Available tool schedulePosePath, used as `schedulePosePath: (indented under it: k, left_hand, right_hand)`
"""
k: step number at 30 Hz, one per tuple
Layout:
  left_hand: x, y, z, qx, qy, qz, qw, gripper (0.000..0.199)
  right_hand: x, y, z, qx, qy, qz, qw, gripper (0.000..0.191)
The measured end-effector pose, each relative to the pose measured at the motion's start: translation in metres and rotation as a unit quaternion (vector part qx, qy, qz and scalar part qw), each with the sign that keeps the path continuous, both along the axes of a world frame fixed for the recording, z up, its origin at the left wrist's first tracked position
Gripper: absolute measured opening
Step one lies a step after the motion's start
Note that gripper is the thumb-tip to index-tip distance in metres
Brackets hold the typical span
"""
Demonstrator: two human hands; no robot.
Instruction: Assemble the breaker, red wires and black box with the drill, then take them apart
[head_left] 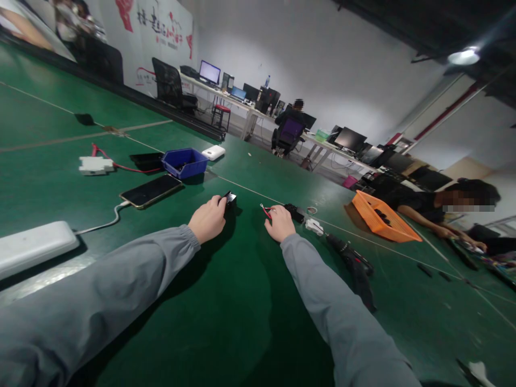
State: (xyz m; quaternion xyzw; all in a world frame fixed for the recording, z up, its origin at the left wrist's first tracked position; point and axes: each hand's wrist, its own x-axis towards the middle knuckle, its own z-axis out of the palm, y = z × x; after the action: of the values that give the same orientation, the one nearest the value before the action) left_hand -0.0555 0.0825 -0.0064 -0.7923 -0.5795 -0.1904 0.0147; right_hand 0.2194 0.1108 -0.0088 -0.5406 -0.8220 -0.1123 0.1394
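My left hand [207,217] is closed round a small black block with a shiny, light end face [231,199], just above the green table. To its right, my right hand [280,223] pinches a red wire [265,210] whose bare, pale tip points up and left. Just past the right hand's fingers lies a black part [294,213], and a white block [314,226] sits by the right wrist. The fingers hide most of what each hand grips.
A blue bin [184,163], a phone [152,191] on a cable and a white power bank [36,247] lie left. On the right are a black power drill [352,266] and an orange basket [382,217]. Beyond it, another person's hands [463,236] work at the table.
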Motion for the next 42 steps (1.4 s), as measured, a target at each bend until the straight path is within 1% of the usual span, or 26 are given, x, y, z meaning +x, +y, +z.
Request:
schedulePosePath:
  k: [3,5,6,9,11,15,17,19,20,22,25,27,30,33,35,37,39,42]
  left_hand:
    - [-0.001,0.002,0.000,0.017,0.002,0.013,1.000,0.055]
    - [-0.001,0.002,0.001,0.035,0.003,0.024,0.999,0.053]
    - [-0.001,0.002,0.002,0.043,0.004,0.028,0.999,0.051]
    - [-0.001,0.002,0.002,0.050,0.005,0.035,0.998,0.048]
    - [-0.001,0.002,0.002,0.046,0.005,0.036,0.998,0.051]
    - [0.000,0.004,-0.002,0.053,0.002,0.040,0.998,0.058]
    - [-0.001,0.005,-0.004,0.051,0.006,0.039,0.998,0.058]
    - [-0.002,0.006,-0.007,0.050,0.011,0.036,0.998,0.057]
    - [-0.002,0.007,-0.008,0.050,0.013,0.035,0.998,0.057]
    - [-0.003,0.010,-0.011,0.053,0.011,0.031,0.998,0.058]
    - [-0.005,0.013,-0.015,0.060,0.004,0.025,0.998,0.059]
    - [-0.005,0.015,-0.018,0.062,-0.002,0.018,0.998,0.060]
    - [-0.006,0.017,-0.021,0.064,-0.009,0.003,0.998,0.061]
    - [-0.006,0.018,-0.023,0.064,-0.009,-0.012,0.998,0.064]
    - [-0.005,0.018,-0.023,0.059,-0.006,-0.015,0.998,0.064]
    - [-0.005,0.017,-0.021,0.055,0.001,-0.016,0.998,0.062]
    - [-0.004,0.016,-0.018,0.051,0.008,-0.019,0.999,0.061]
    - [-0.004,0.013,-0.012,0.047,0.013,-0.019,0.999,0.062]
  right_hand:
    - [-0.007,0.008,-0.003,0.000,0.009,0.000,1.000,0.014]
    - [-0.006,0.000,-0.002,0.000,0.011,0.005,1.000,0.012]
    - [-0.004,-0.008,-0.001,-0.002,0.013,0.010,1.000,0.011]
    - [0.004,-0.047,0.004,-0.017,0.023,0.040,0.999,0.008]
    - [0.009,-0.081,0.009,-0.033,0.029,0.069,0.997,0.008]
    - [0.020,-0.144,0.021,-0.081,0.029,0.099,0.991,0.008]
    - [0.024,-0.163,0.029,-0.102,0.022,0.112,0.988,0.007]
    - [0.026,-0.171,0.037,-0.111,0.016,0.121,0.986,0.004]
    - [0.028,-0.171,0.041,-0.109,0.015,0.123,0.986,0.003]
    - [0.030,-0.160,0.046,-0.095,0.017,0.119,0.988,0.006]
    - [0.034,-0.123,0.044,-0.062,0.021,0.094,0.993,0.012]
    - [0.037,-0.091,0.038,-0.048,0.018,0.069,0.996,0.020]
    - [0.038,-0.044,0.023,-0.040,0.006,0.026,0.999,0.039]
    - [0.036,-0.013,0.007,-0.055,-0.006,-0.025,0.998,0.053]
    - [0.034,-0.003,-0.002,-0.072,-0.007,-0.048,0.996,0.055]
    - [0.033,-0.003,-0.008,-0.082,-0.006,-0.058,0.995,0.056]
    - [0.033,-0.009,-0.009,-0.088,-0.014,-0.066,0.994,0.060]
    - [0.033,-0.028,-0.003,-0.095,-0.039,-0.078,0.992,0.059]
